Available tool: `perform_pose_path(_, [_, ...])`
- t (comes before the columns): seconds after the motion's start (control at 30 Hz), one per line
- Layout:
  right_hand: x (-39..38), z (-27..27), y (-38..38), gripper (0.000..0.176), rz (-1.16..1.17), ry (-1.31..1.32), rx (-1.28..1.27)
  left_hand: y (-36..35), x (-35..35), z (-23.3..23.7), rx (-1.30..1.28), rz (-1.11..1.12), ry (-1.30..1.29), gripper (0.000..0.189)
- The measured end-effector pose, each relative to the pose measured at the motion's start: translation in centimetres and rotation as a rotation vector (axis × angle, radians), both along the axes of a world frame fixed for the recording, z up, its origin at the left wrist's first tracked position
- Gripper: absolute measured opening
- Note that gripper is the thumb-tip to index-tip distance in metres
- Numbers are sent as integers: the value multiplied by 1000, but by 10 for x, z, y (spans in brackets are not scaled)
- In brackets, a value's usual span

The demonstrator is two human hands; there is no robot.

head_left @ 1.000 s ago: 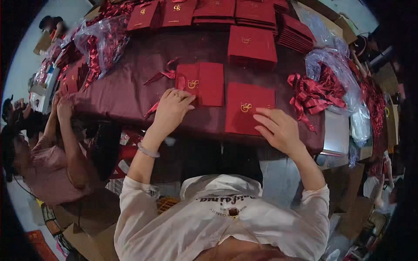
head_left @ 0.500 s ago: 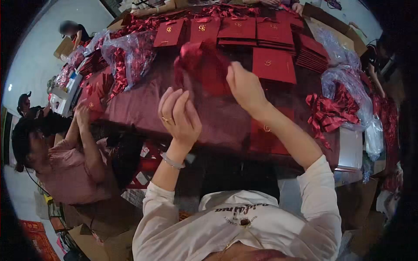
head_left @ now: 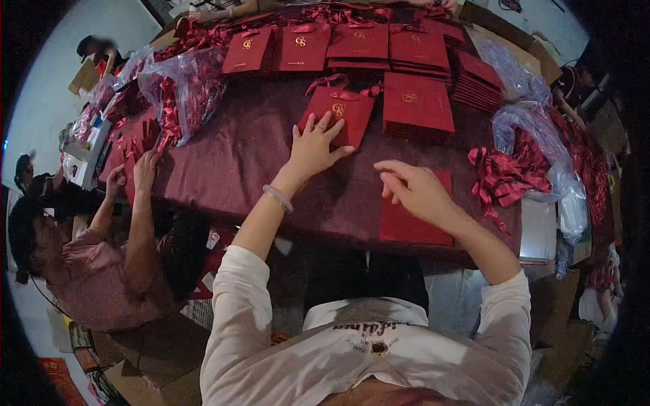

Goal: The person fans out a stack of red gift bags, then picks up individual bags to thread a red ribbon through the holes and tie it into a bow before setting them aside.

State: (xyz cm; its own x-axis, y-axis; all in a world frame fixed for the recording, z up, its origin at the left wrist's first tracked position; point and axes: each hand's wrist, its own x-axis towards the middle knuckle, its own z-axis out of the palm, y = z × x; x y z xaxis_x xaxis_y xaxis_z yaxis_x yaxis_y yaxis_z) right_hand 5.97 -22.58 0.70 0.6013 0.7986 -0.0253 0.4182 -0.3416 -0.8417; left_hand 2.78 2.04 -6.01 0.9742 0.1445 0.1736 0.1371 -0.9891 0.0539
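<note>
My left hand (head_left: 315,150) lies with its fingers spread on a red gift bag (head_left: 357,111), which has a gold logo and a red ribbon (head_left: 333,84) at its top. Over the left part of another flat red bag (head_left: 413,227), at the table's front edge, hovers my right hand (head_left: 421,195). Its fingers are loosely bent and apart from the thumb, with nothing visible in them. Just right of the bag under my left hand sits a stack of red gift bags (head_left: 418,101).
Red bags with gold logos (head_left: 301,49) line the far side of the dark red tablecloth (head_left: 223,162). Loose red ribbons (head_left: 511,172) and a clear plastic bag (head_left: 572,196) lie at the right. A co-worker (head_left: 108,271) handles red pieces at the left.
The bag that was raised and blurred by my right hand now lies flat on the table. My left hand has moved forward onto it; my right hand has come down toward the front edge.
</note>
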Motion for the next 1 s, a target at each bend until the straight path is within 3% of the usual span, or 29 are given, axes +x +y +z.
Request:
perform_pose_path(0.27, [-19,-11,-63,21,-80,-125,164,-18,50,-1,-9,105,-104,71])
perform_pose_path(0.33, [-24,0,-80,21,-109,-167,136,-17,46,-12,-22,119,-293,68])
perform_pose_path(0.4, [-25,-7,-98,21,-149,-205,177,-23,27,-12,70,113,-451,55])
perform_pose_path(0.47, [-27,-6,-118,21,-269,-256,221,-40,-10,15,-53,-15,-395,46])
perform_pose_path(0.53, [-29,-11,-136,20,-396,-403,163,-76,-56,35,-209,35,-360,39])
perform_pose_path(0.6, [-24,-15,-155,17,-457,-650,94,-110,-94,39,-355,98,-257,46])
perform_pose_path(0.7, [-12,-20,-182,15,-610,-757,-90,-151,-118,27,-374,42,-216,72])
perform_pose_path(0.77, [-2,-26,-188,15,-762,-802,12,-168,-118,13,-365,50,-258,72])
perform_pose_path(0.8, [-4,-20,-184,12,-864,-626,91,-173,-117,10,-328,50,-242,73])
perform_pose_path(0.9, [-5,-17,-173,15,-877,-549,77,-177,-114,4,-394,42,-290,71])
perform_pose_path(1.0, [6,-19,-159,24,-806,-682,-297,-178,-110,-1,-566,41,-396,61])
